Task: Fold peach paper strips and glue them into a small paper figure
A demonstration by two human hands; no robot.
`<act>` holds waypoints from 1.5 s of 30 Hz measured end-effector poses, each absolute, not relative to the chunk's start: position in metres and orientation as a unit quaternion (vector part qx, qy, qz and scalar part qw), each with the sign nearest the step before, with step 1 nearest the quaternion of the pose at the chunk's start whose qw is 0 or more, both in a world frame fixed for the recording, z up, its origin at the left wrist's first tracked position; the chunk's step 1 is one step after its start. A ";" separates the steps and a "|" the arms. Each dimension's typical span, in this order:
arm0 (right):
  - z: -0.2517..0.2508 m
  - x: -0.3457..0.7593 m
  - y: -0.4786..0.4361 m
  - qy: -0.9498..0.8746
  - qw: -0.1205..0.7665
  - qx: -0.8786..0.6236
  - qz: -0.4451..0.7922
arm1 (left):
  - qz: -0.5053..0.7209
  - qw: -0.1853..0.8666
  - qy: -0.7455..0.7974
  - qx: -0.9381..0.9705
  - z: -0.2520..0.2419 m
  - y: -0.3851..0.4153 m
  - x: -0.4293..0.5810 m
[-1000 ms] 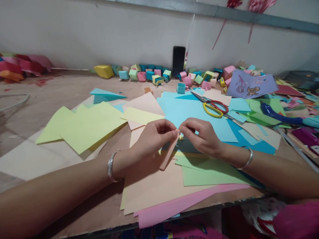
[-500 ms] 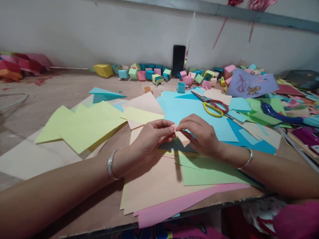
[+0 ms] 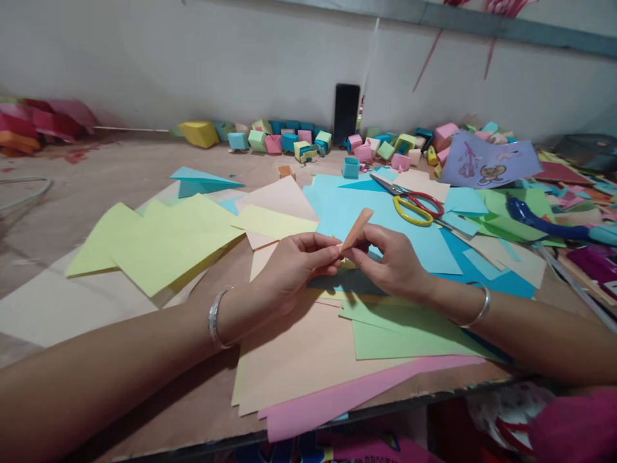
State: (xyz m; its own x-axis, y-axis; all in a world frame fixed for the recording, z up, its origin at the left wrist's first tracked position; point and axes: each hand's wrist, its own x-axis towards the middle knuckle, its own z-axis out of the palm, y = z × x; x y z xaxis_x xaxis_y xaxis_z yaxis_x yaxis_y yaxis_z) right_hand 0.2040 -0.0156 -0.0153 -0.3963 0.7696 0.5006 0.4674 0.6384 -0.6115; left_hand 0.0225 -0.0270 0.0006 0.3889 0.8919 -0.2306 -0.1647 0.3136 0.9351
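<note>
A small folded strip of peach paper [image 3: 357, 229] is pinched between both hands over the middle of the table. My left hand [image 3: 301, 263] grips its lower left end between thumb and fingertips. My right hand [image 3: 388, 257] holds it from the other side, with the strip's free end slanting up to the right. Part of the paper is hidden by the fingers. Beneath the hands lie peach sheets [image 3: 289, 360] and green sheets [image 3: 419, 337]. Just beyond them spreads a light blue sheet [image 3: 332, 199].
Scissors [image 3: 409, 204] with red and yellow handles rest behind my right hand. Yellow-green sheets [image 3: 159, 244] lie to the left. Small folded paper boxes [image 3: 289, 143] line the wall beside a phone [image 3: 346, 114]. A blue-handled tool [image 3: 540, 218] is at right.
The peach strip has swung from pointing down to the right to pointing up to the right. My right fingers have shifted with it, while my left hand stays almost still.
</note>
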 end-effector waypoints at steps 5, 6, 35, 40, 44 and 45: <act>-0.015 0.204 -0.015 -0.799 0.393 -0.399 0.219 | 0.381 0.674 0.427 0.466 -0.002 -0.028 0.023; -0.014 0.204 -0.016 -0.796 0.394 -0.401 0.223 | 0.383 0.664 0.432 0.475 -0.002 -0.028 0.023; -0.014 0.202 -0.019 -0.722 0.456 -0.357 0.380 | 0.369 0.563 0.473 0.568 0.014 -0.032 0.023; -0.017 0.201 -0.020 -0.755 0.457 -0.352 0.311 | 0.357 0.556 0.509 0.551 0.019 -0.034 0.026; -0.014 0.201 -0.019 -0.768 0.463 -0.339 0.283 | 0.367 0.580 0.486 0.541 0.013 -0.033 0.025; -0.013 0.201 -0.019 -0.769 0.461 -0.338 0.285 | 0.371 0.586 0.476 0.541 0.010 -0.033 0.025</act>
